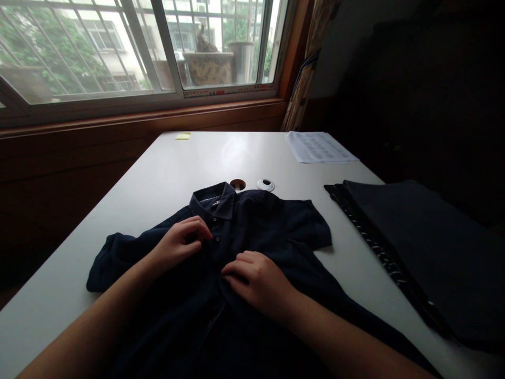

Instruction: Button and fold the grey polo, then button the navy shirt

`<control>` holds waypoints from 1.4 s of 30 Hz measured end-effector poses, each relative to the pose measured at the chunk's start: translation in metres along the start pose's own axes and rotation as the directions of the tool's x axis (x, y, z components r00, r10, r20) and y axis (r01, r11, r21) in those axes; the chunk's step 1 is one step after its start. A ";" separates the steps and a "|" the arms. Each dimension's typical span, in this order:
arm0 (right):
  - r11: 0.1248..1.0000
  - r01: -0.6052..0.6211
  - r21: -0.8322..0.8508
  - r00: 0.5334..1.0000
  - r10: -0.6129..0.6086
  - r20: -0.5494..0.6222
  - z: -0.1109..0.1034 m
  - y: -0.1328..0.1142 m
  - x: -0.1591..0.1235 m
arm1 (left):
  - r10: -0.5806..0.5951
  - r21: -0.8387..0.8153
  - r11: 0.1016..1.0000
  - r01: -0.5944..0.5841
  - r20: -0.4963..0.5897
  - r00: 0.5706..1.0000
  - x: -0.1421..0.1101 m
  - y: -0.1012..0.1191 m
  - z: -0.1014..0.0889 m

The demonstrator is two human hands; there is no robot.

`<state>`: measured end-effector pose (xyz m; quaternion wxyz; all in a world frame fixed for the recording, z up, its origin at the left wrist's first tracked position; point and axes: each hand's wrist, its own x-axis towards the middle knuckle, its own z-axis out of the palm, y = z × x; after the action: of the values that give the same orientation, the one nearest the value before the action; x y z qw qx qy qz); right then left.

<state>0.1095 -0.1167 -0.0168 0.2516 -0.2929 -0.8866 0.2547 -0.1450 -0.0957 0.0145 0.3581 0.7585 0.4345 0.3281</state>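
Your dark short-sleeved shirt [256,221] lies front up on the white table [130,195], its collar [224,205] pointing towards the far edge and its body running down to the near edge. The long axis follows that near-to-far line, with one sleeve out towards the left edge and the other towards the right. Your left hand [183,239] is over the upper front, just beside the buttons [217,239]; its fingers are curled, thumb tip near the index finger. Your right hand [256,279] rests lower on the front, fingers bent together and thumb close beneath the index finger at the front opening. You can't tell in either hand whether cloth is pinched between the tips. Beyond the window, a patterned planter [209,68] holds a stubby trunk [205,39]; what the paler pot [241,58] beside it contains can't be made out. A round hole [238,185] opens in the table beyond the collar. Papers [319,147] lie at the far right corner, and a dark stack [426,247] along the right edge.
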 end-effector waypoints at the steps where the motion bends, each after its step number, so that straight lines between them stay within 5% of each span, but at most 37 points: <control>1: 1.000 -0.001 -0.001 1.000 0.001 0.002 0.000 0.000 0.000 | 0.000 0.004 1.000 0.000 0.000 1.000 0.000 0.000 0.000; 25: 1.000 -0.008 0.002 1.000 0.008 -0.005 -0.001 -0.001 -0.001 | -0.017 0.096 0.995 0.019 -0.019 1.000 0.000 -0.007 0.002; 35: 0.999 -0.015 0.030 1.000 0.015 -0.010 -0.001 -0.001 0.001 | 0.065 0.414 0.910 0.012 -0.171 0.983 0.000 -0.013 0.004; 42: 0.997 -0.051 0.049 0.994 0.056 -0.094 -0.009 -0.003 0.002 | 0.011 0.595 0.802 0.049 -0.096 0.995 0.001 -0.014 0.003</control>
<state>0.1125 -0.1149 -0.0073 0.2934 -0.3224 -0.8593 0.2677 -0.1483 -0.0909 0.0018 0.0838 0.8118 0.5396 0.2069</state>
